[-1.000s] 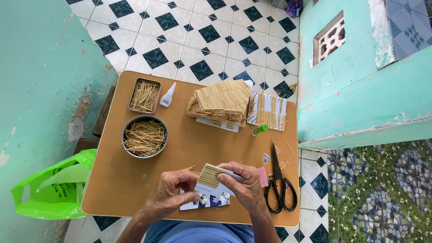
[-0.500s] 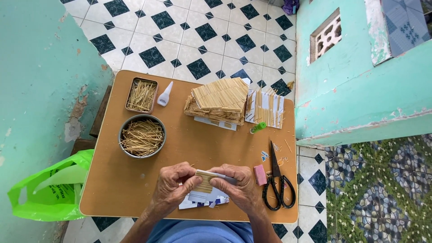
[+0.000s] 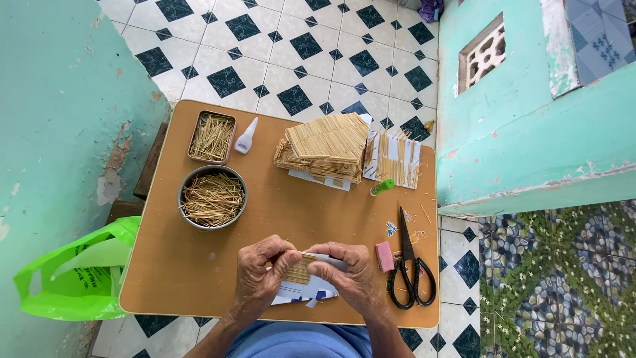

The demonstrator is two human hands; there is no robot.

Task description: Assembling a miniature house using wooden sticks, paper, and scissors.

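Observation:
Both of my hands hold a small flat panel of glued wooden sticks (image 3: pixel 301 269) near the front edge of a brown table (image 3: pixel 199 278). My left hand (image 3: pixel 260 275) pinches its left end and my right hand (image 3: pixel 351 278) grips its right end. Beneath them lies a white and blue paper sheet (image 3: pixel 311 293). A stack of finished stick panels (image 3: pixel 324 146) sits at the back middle of the table.
A round bowl of sticks (image 3: pixel 212 197) and a rectangular tin of sticks (image 3: pixel 212 137) stand at the left, with a white glue bottle (image 3: pixel 246 136) beside the tin. Black scissors (image 3: pixel 411 272), a pink eraser (image 3: pixel 384 256) and a green cap (image 3: pixel 381 187) lie at the right. A green plastic bag (image 3: pixel 79 272) hangs left.
My hands have drawn the stick panel closer together and slightly toward me; the panel now shows only a narrow strip between the fingers. The camera view shifted a little.

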